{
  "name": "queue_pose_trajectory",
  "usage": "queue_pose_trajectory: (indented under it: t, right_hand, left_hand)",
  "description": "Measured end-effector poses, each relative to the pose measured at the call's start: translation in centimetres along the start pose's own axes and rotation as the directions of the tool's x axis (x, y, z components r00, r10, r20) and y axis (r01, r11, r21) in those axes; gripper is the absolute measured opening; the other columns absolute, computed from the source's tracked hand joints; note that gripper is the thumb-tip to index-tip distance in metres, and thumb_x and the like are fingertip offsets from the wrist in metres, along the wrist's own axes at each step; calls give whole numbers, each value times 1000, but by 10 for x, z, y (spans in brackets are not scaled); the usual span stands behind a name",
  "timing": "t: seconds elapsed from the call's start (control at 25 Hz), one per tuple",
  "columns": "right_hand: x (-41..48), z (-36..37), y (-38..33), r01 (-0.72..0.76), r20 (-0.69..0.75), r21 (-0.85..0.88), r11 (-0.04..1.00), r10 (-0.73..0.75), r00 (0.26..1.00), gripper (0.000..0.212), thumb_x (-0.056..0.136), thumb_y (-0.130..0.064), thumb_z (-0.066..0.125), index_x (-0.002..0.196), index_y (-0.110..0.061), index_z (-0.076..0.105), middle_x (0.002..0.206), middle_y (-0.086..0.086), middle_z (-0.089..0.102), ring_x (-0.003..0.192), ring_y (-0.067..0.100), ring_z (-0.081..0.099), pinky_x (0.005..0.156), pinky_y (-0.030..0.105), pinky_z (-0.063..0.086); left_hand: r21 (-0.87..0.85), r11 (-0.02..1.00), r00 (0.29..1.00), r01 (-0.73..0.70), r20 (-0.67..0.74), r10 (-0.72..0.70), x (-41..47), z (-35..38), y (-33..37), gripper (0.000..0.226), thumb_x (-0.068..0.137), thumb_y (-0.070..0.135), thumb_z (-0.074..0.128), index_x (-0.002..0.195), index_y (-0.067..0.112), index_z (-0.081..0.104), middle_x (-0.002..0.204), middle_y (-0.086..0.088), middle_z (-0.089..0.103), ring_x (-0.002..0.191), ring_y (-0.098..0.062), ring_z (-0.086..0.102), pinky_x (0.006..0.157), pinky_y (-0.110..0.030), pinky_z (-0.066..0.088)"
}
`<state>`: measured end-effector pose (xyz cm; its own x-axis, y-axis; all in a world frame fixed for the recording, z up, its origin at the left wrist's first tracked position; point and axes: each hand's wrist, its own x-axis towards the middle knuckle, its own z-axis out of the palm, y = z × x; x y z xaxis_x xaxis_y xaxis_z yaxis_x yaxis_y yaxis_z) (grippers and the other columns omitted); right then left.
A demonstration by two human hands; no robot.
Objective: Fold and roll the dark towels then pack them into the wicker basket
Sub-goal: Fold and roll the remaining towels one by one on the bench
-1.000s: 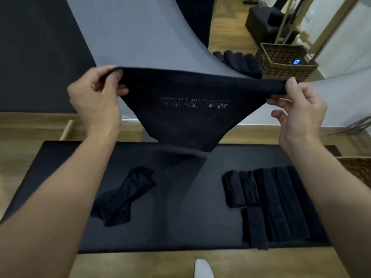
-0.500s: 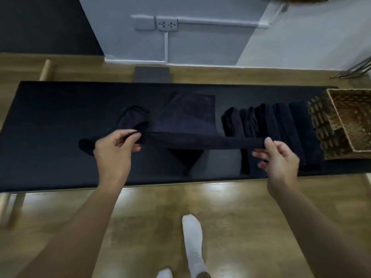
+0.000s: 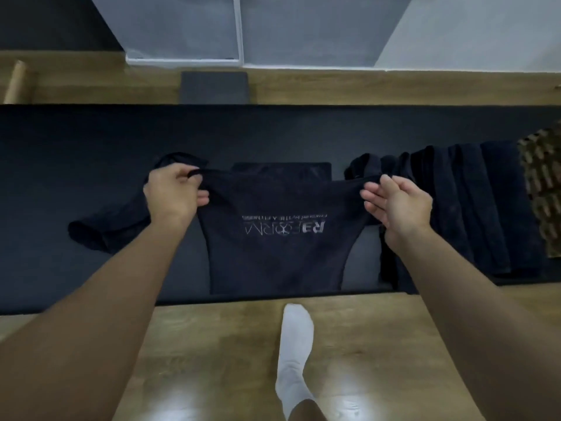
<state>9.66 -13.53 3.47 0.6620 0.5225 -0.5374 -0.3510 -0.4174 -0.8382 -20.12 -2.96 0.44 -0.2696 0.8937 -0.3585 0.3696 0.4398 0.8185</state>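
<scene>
The left hand (image 3: 174, 194) grips and the right hand (image 3: 397, 206) pinches the upper corners of the logo-printed dark towel (image 3: 282, 253). The towel is stretched lengthwise along the bench (image 3: 60, 147), its body hanging toward the bench's near edge. Laying it flat likely means lowering both hands together. The wicker basket (image 3: 543, 192) stands at the bench's right end, nearer the right hand.

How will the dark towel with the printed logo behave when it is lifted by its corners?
Probably floppy: the towel hangs limp between the left hand and right hand, its sides curving inward. Likely light: a fingertip grip on each top corner carries it. Its matte cloth seems unlikely to slip.
</scene>
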Motion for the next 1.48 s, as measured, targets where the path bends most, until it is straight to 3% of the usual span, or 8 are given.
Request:
queue_pose_trajectory:
  t: [0.2,0.4,0.56,0.72,0.88,1.04,1.24,1.48]
  right_hand:
    - [131,50,55,-87,23,-114,990,90,996,19,98,-12,58,116,-8,57,97,10,71,86,19,73,68,26,60]
    - [216,90,99,-71,56,-351,934,96,994,34,95,-2,59,128,-8,53,101,6,66,91,17,69,74,31,61]
    - [257,108,123,83,93,-738,670,-21,995,37,87,-13,70,121,-20,57,109,6,64,95,22,67,81,39,59]
    - [274,119,124,155,148,-836,526,-55,987,34,86,-16,74,115,-18,57,104,-1,56,94,17,59,78,28,50]
    - [266,121,111,294,279,-895,335,-95,956,15,86,-16,71,94,-20,59,118,6,56,90,20,55,76,26,45]
    - [237,123,67,362,323,-820,443,-164,932,21,87,-20,69,106,-16,60,107,3,60,102,21,59,86,33,50]
    - [189,121,-52,572,400,-708,413,-433,808,25,92,-25,65,113,-13,70,105,-2,65,100,14,60,88,23,46]
    - [123,96,-132,723,309,-457,518,-670,675,16,87,-20,66,101,-23,75,94,-7,70,88,9,67,87,25,53]
  left_hand:
    - [247,969,999,29,-43,-19,107,87,-47,10,86,20,73,96,17,75,99,-6,73,94,-23,69,89,-37,57]
    - [340,934,994,105,-12,-107,169,134,-77,16,87,22,74,100,13,71,111,-8,69,102,-22,65,91,-36,56]
    - [359,931,990,70,91,-109,188,152,-93,18,84,19,77,99,16,67,105,-1,65,96,-14,62,88,-27,53]
    - [440,898,977,-4,191,-89,196,156,-100,54,79,20,82,126,17,58,117,-3,56,110,-18,57,97,-30,48]
    - [456,890,960,-18,255,-111,193,147,-83,18,79,16,80,92,15,67,97,-5,64,91,-18,61,79,-29,51]
    - [210,977,967,28,242,-79,179,125,-37,23,76,7,81,85,19,64,92,-2,65,79,-11,63,62,-21,53]
    - [226,951,977,-211,60,203,166,66,63,26,73,22,86,96,14,75,86,3,68,74,-4,61,65,-16,50]
    - [230,754,761,-615,-77,645,112,9,135,22,86,9,66,102,20,76,92,9,70,69,9,59,75,-10,49]
